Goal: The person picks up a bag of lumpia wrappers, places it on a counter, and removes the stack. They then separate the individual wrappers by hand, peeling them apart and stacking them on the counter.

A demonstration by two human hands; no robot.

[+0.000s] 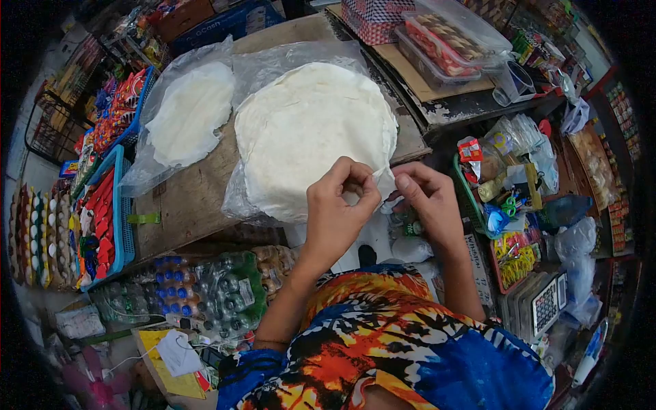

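A stack of thin, round white wrappers [311,130] lies on a clear plastic sheet in front of me. At its lower right edge, my left hand [345,195] pinches a wrapper edge between thumb and forefinger. Close beside it, my right hand [427,198] has thumb and fingers pressed together at the same lifted edge. The pinched bit rises as a small white peak between both hands. Farther left, a smaller, thinner white wrapper [191,113] lies flat on another plastic sheet [147,160], touched by neither hand.
Both sheets rest on a cardboard-covered table [178,198]. Plastic tubs of food [451,48] stand at back right. Blue baskets of packets [123,212] line the left. Bottle packs [229,294] sit below the table edge. A green basket [471,198] and a calculator [547,304] are at right.
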